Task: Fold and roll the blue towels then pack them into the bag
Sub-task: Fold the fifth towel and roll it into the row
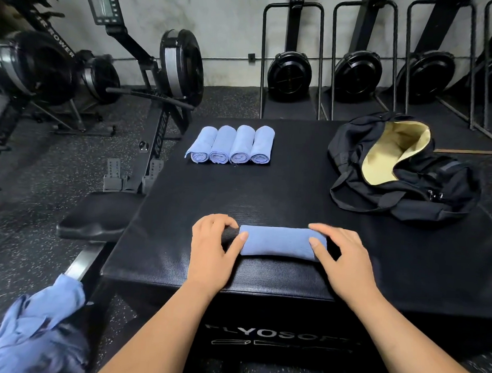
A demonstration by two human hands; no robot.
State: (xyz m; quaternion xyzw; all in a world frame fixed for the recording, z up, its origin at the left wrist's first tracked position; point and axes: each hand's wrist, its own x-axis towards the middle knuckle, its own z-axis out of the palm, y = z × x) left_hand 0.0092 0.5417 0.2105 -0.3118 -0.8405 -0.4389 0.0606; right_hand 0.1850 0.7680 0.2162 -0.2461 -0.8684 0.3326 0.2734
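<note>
A rolled blue towel (279,242) lies crosswise near the front edge of the black padded box (267,193). My left hand (213,244) holds its left end, thumb on top and fingers curled behind. My right hand (341,254) holds its right end the same way. Several rolled blue towels (231,144) lie side by side at the far left of the box top. A black bag (396,171) with a pale yellow lining sits open at the far right.
A heap of loose blue towels (35,329) lies low on the left beside a rower seat (95,215). Rowing machines (165,76) stand on the left and upright ones line the wall behind (290,71). Speckled rubber floor surrounds the box.
</note>
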